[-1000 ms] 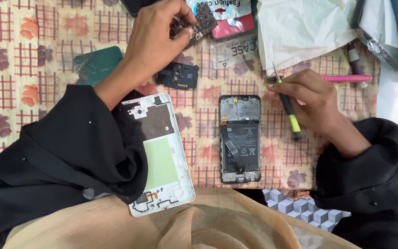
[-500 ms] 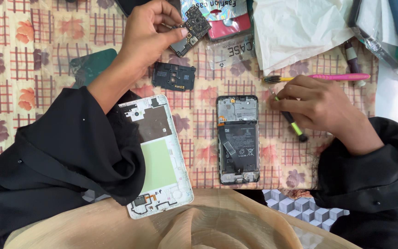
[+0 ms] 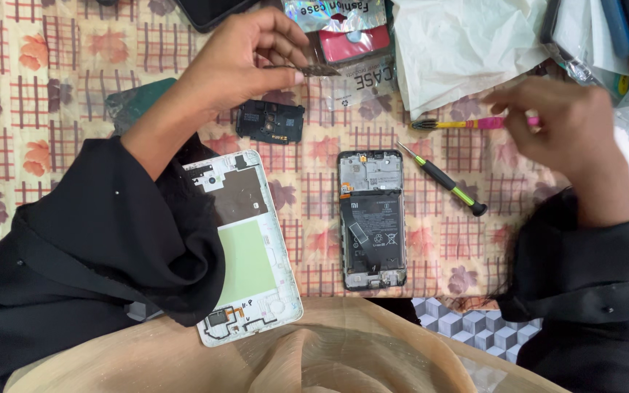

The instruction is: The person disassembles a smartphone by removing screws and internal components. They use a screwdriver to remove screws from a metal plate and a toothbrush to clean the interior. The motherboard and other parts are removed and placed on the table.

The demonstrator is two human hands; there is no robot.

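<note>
Cloth [image 3: 30, 109]: we see it, checked, under everything.
Back cover [image 3: 252, 255]: white, beneath our left sleeve.
Phone [image 3: 372, 218]: open, centre.
Right hand [image 3: 555, 127]: our fingers loosely curled, gripping nothing, above the pink tool [image 3: 475, 123]; the screwdriver [image 3: 442, 178] lies nearby.
Left hand [image 3: 238, 62]: we pinch a small board [image 3: 319, 70], raised above the black cover [image 3: 271, 121].

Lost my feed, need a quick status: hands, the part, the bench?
Left hand raised, pinching a small dark board. Right hand blurred, over the pink tool, grip unclear. Screwdriver lies beside the opened phone.
</note>
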